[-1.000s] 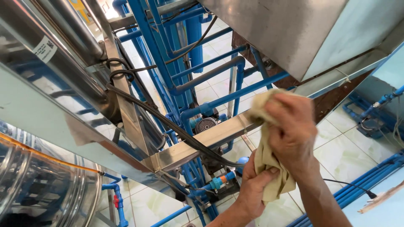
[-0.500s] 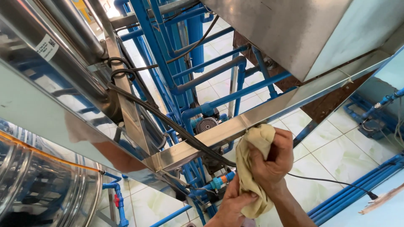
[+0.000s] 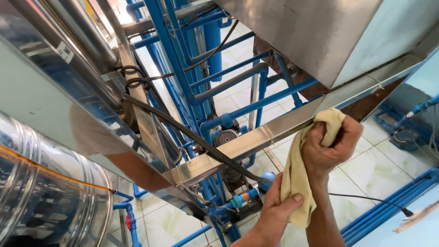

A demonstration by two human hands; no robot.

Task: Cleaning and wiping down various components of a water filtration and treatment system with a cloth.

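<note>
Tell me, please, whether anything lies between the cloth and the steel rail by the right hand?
Nothing visible: the right hand presses the cloth straight against the steel rail. The black cable crosses the rail further left, and the left hand holds the cloth's lower end.

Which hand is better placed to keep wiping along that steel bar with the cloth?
Probably the right hand: it presses the bunched top of the yellow cloth against the steel bar. The left hand sits lower, pinching the cloth's hanging end, clear of the bar.

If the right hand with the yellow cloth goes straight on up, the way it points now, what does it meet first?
Most likely the steel frame rail: the right hand presses the yellow cloth close under its edge. Depth is unclear; it may already touch.
</note>
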